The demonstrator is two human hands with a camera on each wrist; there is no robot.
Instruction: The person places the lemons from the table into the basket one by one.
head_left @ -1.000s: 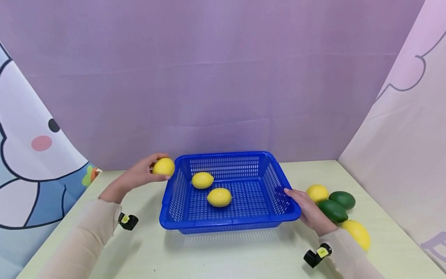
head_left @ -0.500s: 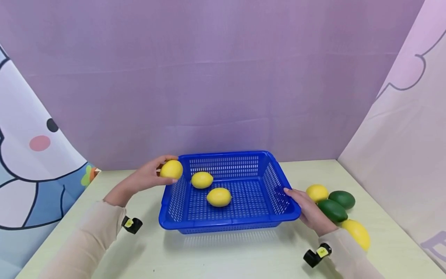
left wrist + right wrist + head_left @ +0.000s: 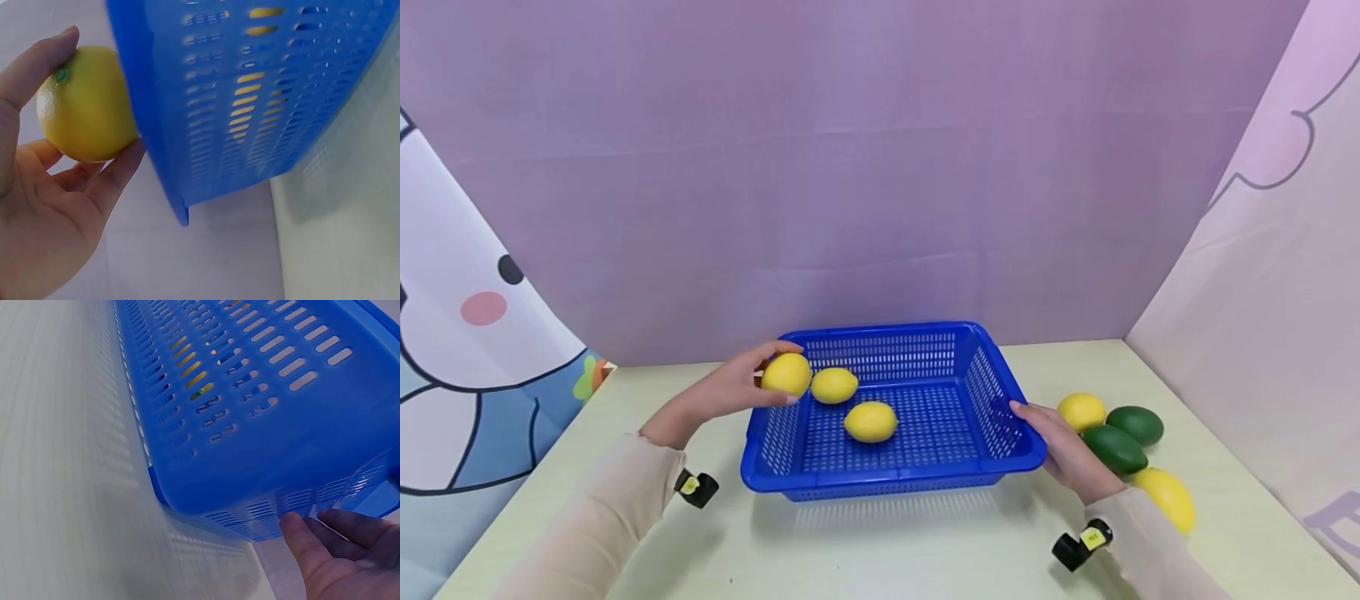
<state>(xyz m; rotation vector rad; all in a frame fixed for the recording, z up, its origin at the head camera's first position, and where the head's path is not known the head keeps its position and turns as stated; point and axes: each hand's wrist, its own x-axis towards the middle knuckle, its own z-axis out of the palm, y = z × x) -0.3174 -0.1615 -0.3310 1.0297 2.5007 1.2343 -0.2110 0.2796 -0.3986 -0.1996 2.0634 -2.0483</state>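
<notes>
My left hand [image 3: 730, 387] holds a lemon [image 3: 786, 374] between thumb and fingers, over the left rim of the blue plastic basket [image 3: 895, 479]. The held lemon [image 3: 87, 106] shows a green stem spot in the left wrist view, just beside the basket's wall [image 3: 219, 125]. Two more lemons lie inside the basket, one farther back [image 3: 834, 386] and one nearer the middle [image 3: 871, 422]. My right hand [image 3: 1067, 450] grips the basket's right rim. In the right wrist view, that hand [image 3: 350, 556] is at the basket's slotted side, its hold partly hidden.
To the right of the basket, a yellow fruit [image 3: 1082, 412], two dark green oval fruits [image 3: 1116, 450] and a larger yellow fruit [image 3: 1167, 498] lie on the pale table [image 3: 850, 558]. A purple cloth [image 3: 880, 183] hangs behind, with printed cloths at both sides.
My left hand has carried its lemon rightward, from outside the basket's left edge to over the rim. The right hand and the basket stay nearly still.
</notes>
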